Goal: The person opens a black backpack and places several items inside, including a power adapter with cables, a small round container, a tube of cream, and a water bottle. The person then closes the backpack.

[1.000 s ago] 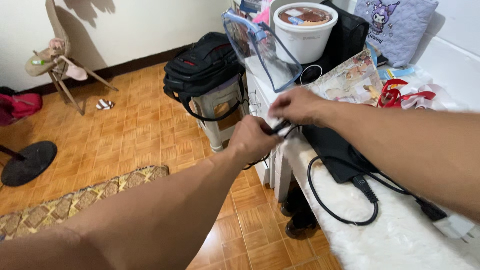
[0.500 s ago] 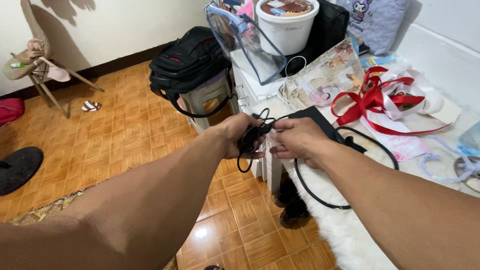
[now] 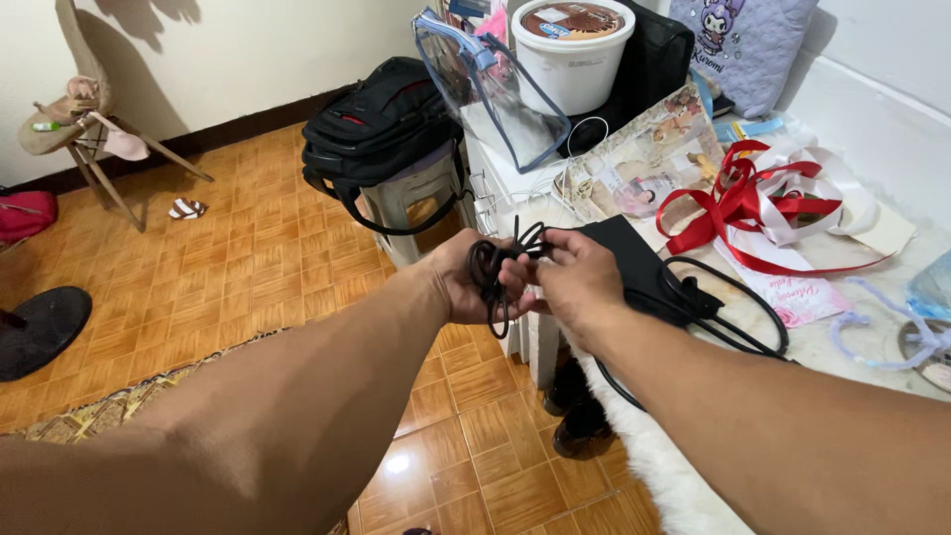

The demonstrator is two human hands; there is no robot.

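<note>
**Here, both hands on a bundled black cord**

Here the left hand (image 3: pixel 464 282) curls around a black cord bundle (image 3: pixel 495 266), held over the floor beside the counter (image 3: pixel 842 342). The right hand (image 3: pixel 575 280) pinches its loops; its fingertips are hidden. The cord trails right past a black adapter (image 3: pixel 629 260).

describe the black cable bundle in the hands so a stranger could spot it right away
Start at the white fluffy-covered table on the right and follow its near edge left. There the left hand and right hand meet around a black cable bundle. Unlike the black cable lying loose on the table, it is coiled in tight loops and held above the floor.
</note>
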